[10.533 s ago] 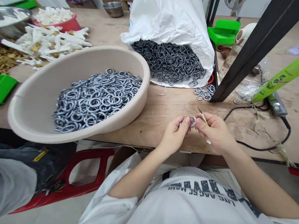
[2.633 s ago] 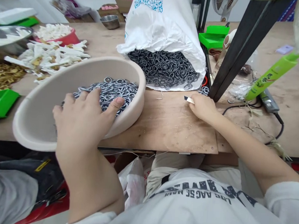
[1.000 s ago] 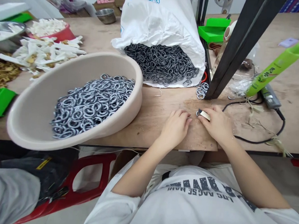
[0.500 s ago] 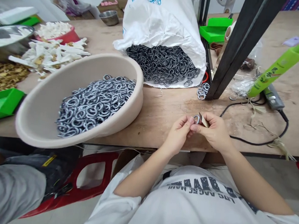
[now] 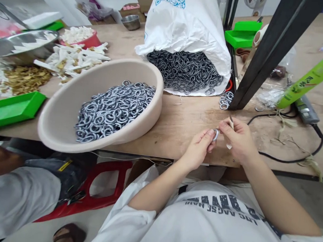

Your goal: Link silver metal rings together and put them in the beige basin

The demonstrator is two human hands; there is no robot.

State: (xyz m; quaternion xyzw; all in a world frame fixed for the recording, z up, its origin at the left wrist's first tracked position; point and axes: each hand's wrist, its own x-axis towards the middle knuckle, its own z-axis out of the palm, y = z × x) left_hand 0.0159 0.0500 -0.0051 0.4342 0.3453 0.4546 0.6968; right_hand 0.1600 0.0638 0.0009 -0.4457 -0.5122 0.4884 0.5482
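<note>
My left hand (image 5: 200, 147) is closed, pinching a small grey ring (image 5: 215, 135) between thumb and fingertips over the table's front part. Just to its right, my right hand (image 5: 239, 137) is closed round a small blade (image 5: 231, 123) with a dark tip and a pale, wrapped-looking handle; most of it lies hidden by the fingers. The blade is apart from the ring. Left of my hands stands a beige basin (image 5: 60, 103), tilted, with a heap of grey rings (image 5: 109, 112) inside. Behind it a white sack (image 5: 184, 30) lies open, showing many darker rings (image 5: 185, 71).
A black metal post (image 5: 260, 69) rises right of the sack, with loose rings (image 5: 226, 99) at its foot. A power strip (image 5: 306, 109) and black cable lie at right. Green trays (image 5: 18, 107) and white pieces (image 5: 74, 59) are left. Another person sits at lower left.
My right hand has drawn slightly up and right, so the blade has come away from the ring. The ring stays in my left hand. The view has shifted a little left.
</note>
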